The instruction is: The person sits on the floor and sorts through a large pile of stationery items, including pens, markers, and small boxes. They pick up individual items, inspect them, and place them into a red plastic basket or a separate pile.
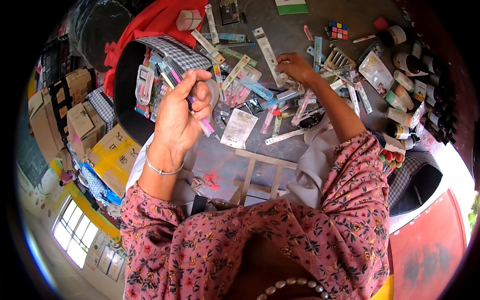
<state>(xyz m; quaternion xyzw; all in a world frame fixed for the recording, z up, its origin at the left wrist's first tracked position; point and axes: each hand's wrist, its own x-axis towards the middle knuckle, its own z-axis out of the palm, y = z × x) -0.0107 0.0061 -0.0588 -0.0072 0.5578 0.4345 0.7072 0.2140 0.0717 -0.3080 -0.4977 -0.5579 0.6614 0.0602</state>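
Observation:
My left hand (175,117) is closed around a bunch of pens (175,75), pink, purple and dark ones among them. It is raised over the near edge of a black storage box (129,95) with a black-and-white patterned flap. Inside that box lie a clear case (145,82) and more stationery. Farther right, my right hand (299,69) reaches over the heap with its fingers curled inward. A crumpled beige piece (290,82) shows beneath it; whether the fingers hold anything, I cannot make out. Between the hands lies a white printed packet (240,129) among several slim pen packages (236,71).
A colourful puzzle cube (338,31) sits at the back of the dark table. Several dark bottles (407,62) crowd the right side. Red cloth (145,22) lies behind the box. Cardboard boxes (114,155) are stacked on the left. A wooden frame (265,161) is close to my lap.

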